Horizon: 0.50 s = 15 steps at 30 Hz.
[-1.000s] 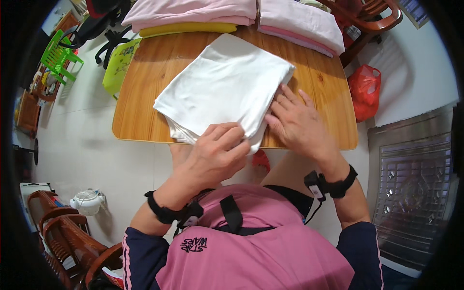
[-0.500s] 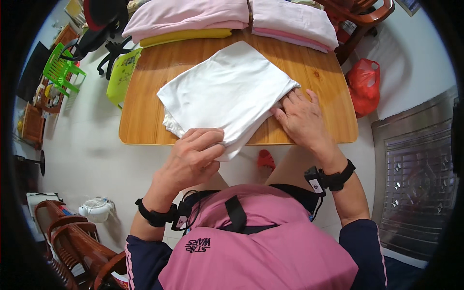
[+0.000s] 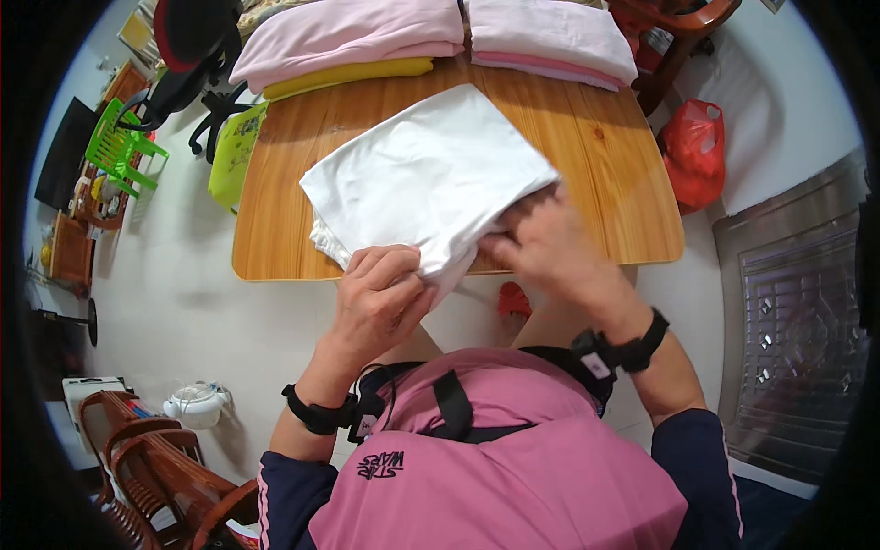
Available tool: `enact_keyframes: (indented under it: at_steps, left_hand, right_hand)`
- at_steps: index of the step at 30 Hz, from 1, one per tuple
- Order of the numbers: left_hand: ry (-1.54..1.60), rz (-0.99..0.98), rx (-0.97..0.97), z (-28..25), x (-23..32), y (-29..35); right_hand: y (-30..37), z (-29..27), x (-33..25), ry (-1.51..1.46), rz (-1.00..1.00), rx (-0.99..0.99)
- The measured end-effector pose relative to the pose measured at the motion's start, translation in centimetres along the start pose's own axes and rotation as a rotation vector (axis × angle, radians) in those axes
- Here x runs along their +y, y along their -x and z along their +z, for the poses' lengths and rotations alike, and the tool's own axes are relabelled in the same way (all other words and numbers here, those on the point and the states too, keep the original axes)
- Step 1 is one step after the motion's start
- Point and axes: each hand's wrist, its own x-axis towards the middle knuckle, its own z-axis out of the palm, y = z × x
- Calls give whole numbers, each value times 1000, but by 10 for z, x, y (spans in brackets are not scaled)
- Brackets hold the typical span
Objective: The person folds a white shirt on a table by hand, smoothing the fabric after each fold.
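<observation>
A folded white cloth [image 3: 422, 174] lies on the wooden surface [image 3: 610, 165], left of its middle, with a corner hanging past its near edge. At that edge, the person's left hand [image 3: 380, 298] is curled, its fingers closed on the cloth's near border. The right hand [image 3: 547, 240], blurred by motion, is over the surface's near part, partly open with bent fingers at the cloth's right edge; the fingertips are hidden, so whether they grip cannot be told. Along the surface's far edge sit a pink cloth [image 3: 353, 32] on a yellow cloth [image 3: 353, 77] and, farther right, a pale folded stack [image 3: 550, 35]. A red bag [image 3: 694, 156] is beyond its right side.
</observation>
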Motion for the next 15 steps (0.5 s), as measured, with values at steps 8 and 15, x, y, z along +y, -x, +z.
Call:
enact_keyframes:
  at_steps: [8, 15]
  left_hand:
    - [-46, 6, -7, -4, -1, -3]
    - [-46, -119, 25, 1, 12, -11]
  right_hand:
    - [10, -10, 35, 116, 138, 44]
    - [11, -16, 8, -3, 9, 19]
